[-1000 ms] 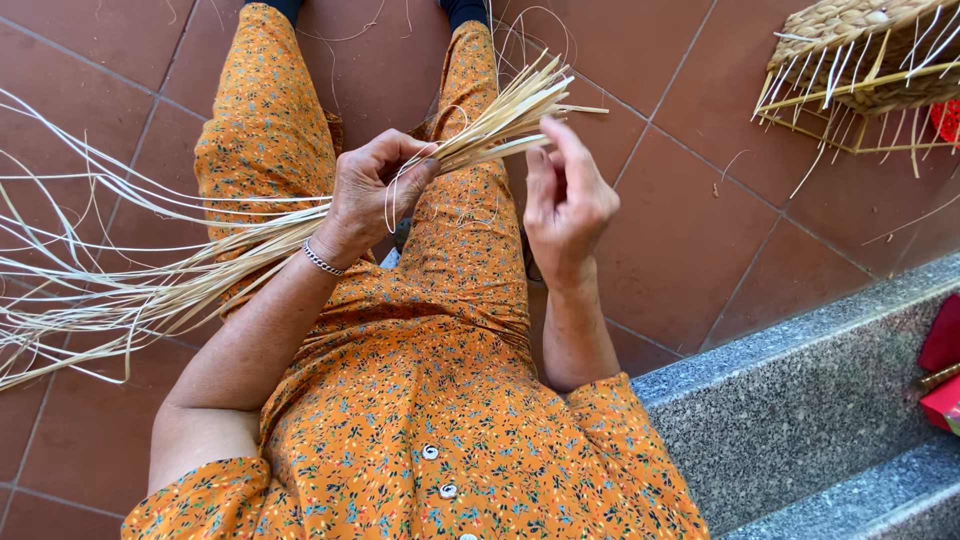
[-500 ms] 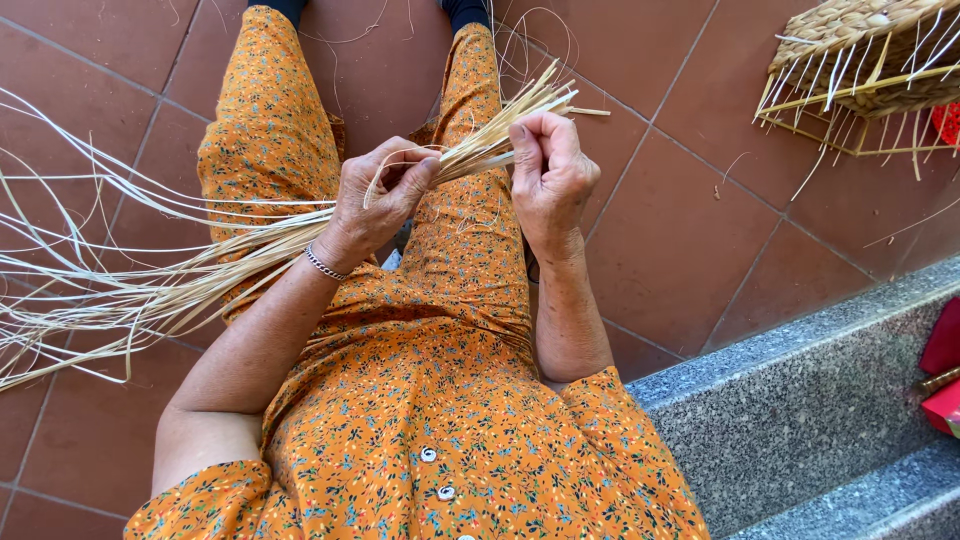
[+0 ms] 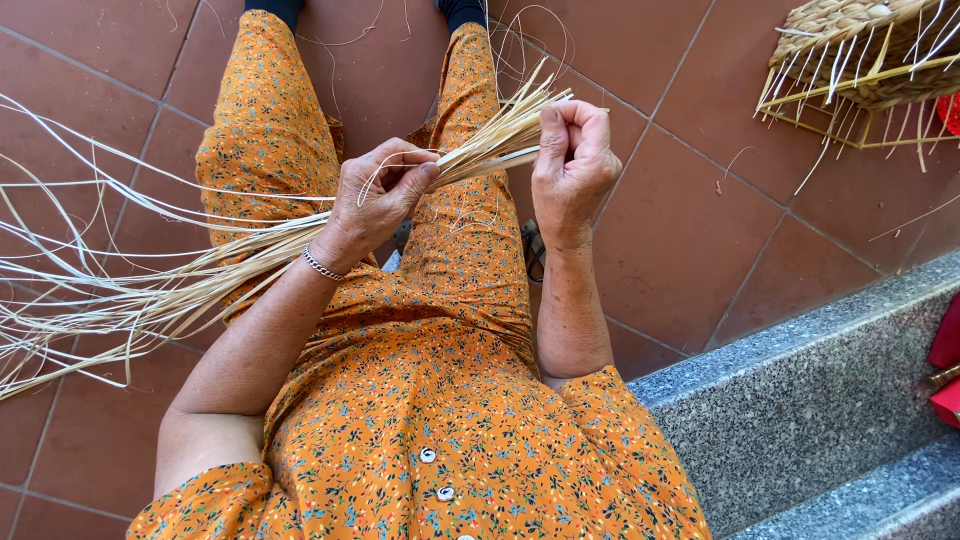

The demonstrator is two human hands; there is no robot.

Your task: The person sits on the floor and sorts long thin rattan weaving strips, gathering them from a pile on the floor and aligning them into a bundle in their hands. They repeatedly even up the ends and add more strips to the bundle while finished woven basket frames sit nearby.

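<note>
A long bundle of pale straw strips (image 3: 170,285) runs from the far left across my lap to its cut ends near my right hand. My left hand (image 3: 378,195) is closed around the bundle near its upper end, a silver bracelet on the wrist. My right hand (image 3: 572,160) pinches the tips of the strips between thumb and fingers. Loose thin strands fan out to the left over the floor. I sit in an orange flowered dress (image 3: 420,420), legs stretched forward.
A partly woven straw basket (image 3: 865,60) with free strips sticking out lies at the upper right on the brown tiled floor (image 3: 700,230). A grey stone step (image 3: 800,410) runs along the lower right, with red objects (image 3: 948,350) at the right edge.
My right hand has moved from open beside the bundle to closing on the strip ends. My left hand has kept its hold on the bundle.
</note>
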